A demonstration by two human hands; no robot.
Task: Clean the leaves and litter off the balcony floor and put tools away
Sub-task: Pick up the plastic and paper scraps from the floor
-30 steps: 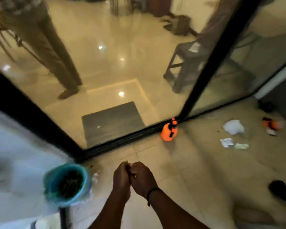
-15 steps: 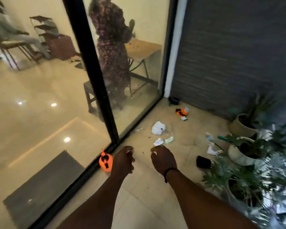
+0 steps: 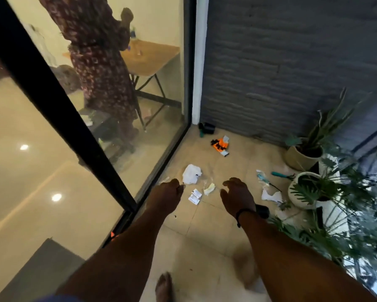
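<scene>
Crumpled white paper wad [image 3: 191, 173] on beige tiled balcony floor [image 3: 205, 247], just ahead between hands. Left hand [image 3: 164, 196] nearer, right hand [image 3: 237, 198] apart; both empty, fingers loosely curled.

free: bare tiles [image 3: 207, 243] centre | blocked: glass door [image 3: 139, 136] left, potted plants [image 3: 314, 188] right

Potted plants [image 3: 309, 188] by the wall; a person [image 3: 98, 62] behind glass.
</scene>
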